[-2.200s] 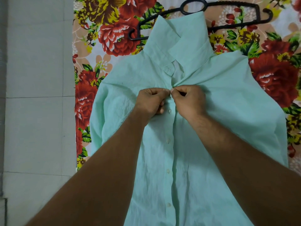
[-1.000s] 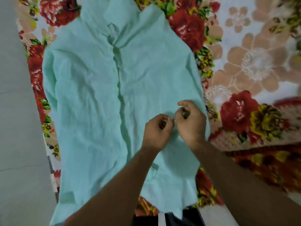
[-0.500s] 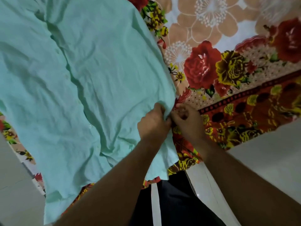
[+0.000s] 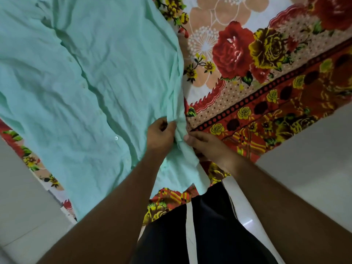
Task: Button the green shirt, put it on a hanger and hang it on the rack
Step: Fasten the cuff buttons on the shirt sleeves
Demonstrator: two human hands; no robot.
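Note:
The pale green shirt [image 4: 80, 96] lies spread flat on a flowered sheet, its buttoned front placket running diagonally with a white button [image 4: 116, 138] showing. My left hand [image 4: 160, 136] pinches a fold of the shirt's right side edge near the hem. My right hand [image 4: 205, 147] grips the same bunched edge from the other side, thumb on the cloth. The collar is out of frame. The hanger and rack are not in view.
The flowered sheet [image 4: 247, 73] with red roses and an orange border covers the floor under the shirt. Pale floor tiles [image 4: 308, 153] lie right and lower left. My black trousers with a white stripe [image 4: 190, 235] are at the bottom centre.
My hands left the upper buttons near the collar and travelled down to the shirt's lower right edge, which they now bunch up. The view swung right, losing the hanger.

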